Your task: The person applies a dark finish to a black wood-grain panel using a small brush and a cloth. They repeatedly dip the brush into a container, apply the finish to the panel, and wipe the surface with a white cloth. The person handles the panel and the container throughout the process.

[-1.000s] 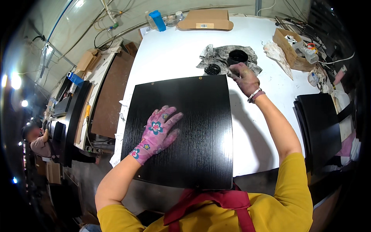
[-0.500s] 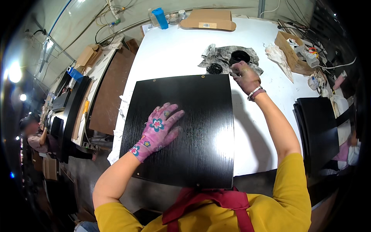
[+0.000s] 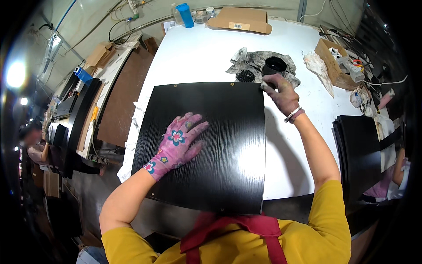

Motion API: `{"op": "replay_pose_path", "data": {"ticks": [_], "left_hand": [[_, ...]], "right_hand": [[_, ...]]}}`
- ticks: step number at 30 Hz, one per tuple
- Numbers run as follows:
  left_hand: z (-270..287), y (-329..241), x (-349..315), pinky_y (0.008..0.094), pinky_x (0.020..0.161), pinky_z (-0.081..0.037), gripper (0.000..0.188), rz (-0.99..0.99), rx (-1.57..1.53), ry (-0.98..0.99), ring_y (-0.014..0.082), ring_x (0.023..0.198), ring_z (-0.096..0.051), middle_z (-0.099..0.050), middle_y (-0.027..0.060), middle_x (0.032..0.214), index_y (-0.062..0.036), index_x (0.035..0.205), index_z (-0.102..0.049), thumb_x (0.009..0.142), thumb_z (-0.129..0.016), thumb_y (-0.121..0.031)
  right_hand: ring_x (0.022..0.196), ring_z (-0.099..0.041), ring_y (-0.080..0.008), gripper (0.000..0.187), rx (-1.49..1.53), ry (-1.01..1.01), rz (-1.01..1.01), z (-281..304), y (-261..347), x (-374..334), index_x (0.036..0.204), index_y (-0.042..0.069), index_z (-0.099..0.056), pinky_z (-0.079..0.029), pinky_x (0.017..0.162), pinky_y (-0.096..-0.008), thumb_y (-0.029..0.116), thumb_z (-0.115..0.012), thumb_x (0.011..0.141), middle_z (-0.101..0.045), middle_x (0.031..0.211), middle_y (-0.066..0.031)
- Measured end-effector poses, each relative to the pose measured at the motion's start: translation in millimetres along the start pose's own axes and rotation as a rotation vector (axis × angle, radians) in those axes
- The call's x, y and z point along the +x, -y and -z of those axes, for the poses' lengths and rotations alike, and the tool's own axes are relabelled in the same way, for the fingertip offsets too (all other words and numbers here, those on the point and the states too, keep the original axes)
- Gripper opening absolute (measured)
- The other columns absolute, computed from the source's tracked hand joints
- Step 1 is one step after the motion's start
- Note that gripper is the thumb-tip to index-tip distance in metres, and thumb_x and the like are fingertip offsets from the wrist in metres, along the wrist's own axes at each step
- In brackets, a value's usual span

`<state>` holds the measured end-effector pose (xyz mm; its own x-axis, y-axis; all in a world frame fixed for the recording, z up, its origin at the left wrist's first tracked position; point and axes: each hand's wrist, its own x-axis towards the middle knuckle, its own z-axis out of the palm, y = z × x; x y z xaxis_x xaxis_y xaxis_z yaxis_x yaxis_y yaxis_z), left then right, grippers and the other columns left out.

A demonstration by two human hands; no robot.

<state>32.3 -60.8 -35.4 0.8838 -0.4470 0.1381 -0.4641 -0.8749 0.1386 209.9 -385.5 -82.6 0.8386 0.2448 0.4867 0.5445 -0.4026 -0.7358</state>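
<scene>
A flat black wood-grain panel (image 3: 220, 145) lies in front of me, its near edge overhanging the table. My left hand (image 3: 183, 136), in a pink flowered glove, rests flat on it with fingers spread. My right hand (image 3: 283, 94), dark with stains and banded at the wrist, pinches a small pale wad (image 3: 263, 85) at the panel's far right corner. Its exact kind is hidden by the fingers. Just beyond stand an open black pot (image 3: 274, 66) and a round black lid (image 3: 245, 75), both on a stained crumpled cloth (image 3: 255, 57).
White sheeting covers the table (image 3: 202, 53). At the back are a flattened cardboard box (image 3: 239, 20) and a blue cup (image 3: 185, 15). To the right stand an open carton (image 3: 329, 66) and stacked black panels (image 3: 358, 154). Another person (image 3: 37, 147) works at the far left.
My right hand has come nearer, from beside the pot to the panel's far right corner. My left hand stays flat on the panel. The view has shifted slightly.
</scene>
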Motion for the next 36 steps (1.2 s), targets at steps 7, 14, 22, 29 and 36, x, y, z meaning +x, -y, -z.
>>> {"op": "replay_pose_path", "data": {"ticks": [7, 14, 22, 29, 36], "left_hand": [[0.7, 0.0, -2.0, 0.0506, 0.115, -0.026, 0.055, 0.012, -0.001, -0.005, 0.0346, 0.138, -0.036, -0.045, 0.0121, 0.143, -0.0145, 0.138, -0.050, 0.085, -0.066, -0.021], [-1.0, 2.2, -1.9, 0.0505, 0.115, -0.026, 0.056, 0.000, 0.004, -0.013, 0.0343, 0.138, -0.036, -0.044, 0.0120, 0.143, -0.0153, 0.138, -0.050, 0.085, -0.066, -0.021], [-3.4, 4.5, -3.0, 0.0504, 0.115, -0.027, 0.057, -0.004, -0.006, -0.031, 0.0339, 0.138, -0.037, -0.044, 0.0114, 0.143, -0.0155, 0.138, -0.050, 0.084, -0.067, -0.020], [-5.9, 3.9, -5.6, 0.0496, 0.115, -0.027, 0.056, 0.002, -0.004, -0.038, 0.0332, 0.138, -0.037, -0.044, 0.0107, 0.143, -0.0158, 0.138, -0.050, 0.084, -0.067, -0.021], [-4.6, 4.7, -5.3, 0.0491, 0.115, -0.027, 0.055, 0.006, 0.013, -0.052, 0.0331, 0.137, -0.038, -0.045, 0.0107, 0.143, -0.0158, 0.138, -0.050, 0.085, -0.066, -0.021]], "right_hand": [[0.091, -0.063, -0.0153, 0.020, 0.134, 0.190, -0.167, 15.7, 33.1, -46.9, 0.105, 0.005, -0.064, -0.052, 0.083, -0.0286, 0.011, -0.071, 0.087, -0.062, 0.097, -0.0054], [0.089, -0.064, -0.0188, 0.022, -0.016, 0.053, -0.093, 4.3, 18.5, -12.0, 0.107, 0.004, -0.063, -0.052, 0.082, -0.0288, 0.011, -0.069, 0.087, -0.062, 0.098, -0.0068], [0.082, -0.063, -0.0196, 0.019, -0.249, 0.229, -0.077, 20.2, 42.6, -17.1, 0.101, 0.007, -0.067, -0.049, 0.075, -0.0321, 0.020, -0.068, 0.088, -0.062, 0.093, -0.0050], [0.085, -0.064, -0.0196, 0.020, -0.212, 0.269, -0.152, 22.6, 45.5, -31.4, 0.103, 0.009, -0.068, -0.050, 0.076, -0.0314, 0.021, -0.070, 0.087, -0.064, 0.096, -0.0049], [0.087, -0.065, -0.0166, 0.018, -0.154, 0.277, -0.224, 25.8, 53.9, -34.1, 0.101, 0.009, -0.069, -0.051, 0.079, -0.0307, 0.020, -0.071, 0.088, -0.067, 0.095, -0.0038]]}}
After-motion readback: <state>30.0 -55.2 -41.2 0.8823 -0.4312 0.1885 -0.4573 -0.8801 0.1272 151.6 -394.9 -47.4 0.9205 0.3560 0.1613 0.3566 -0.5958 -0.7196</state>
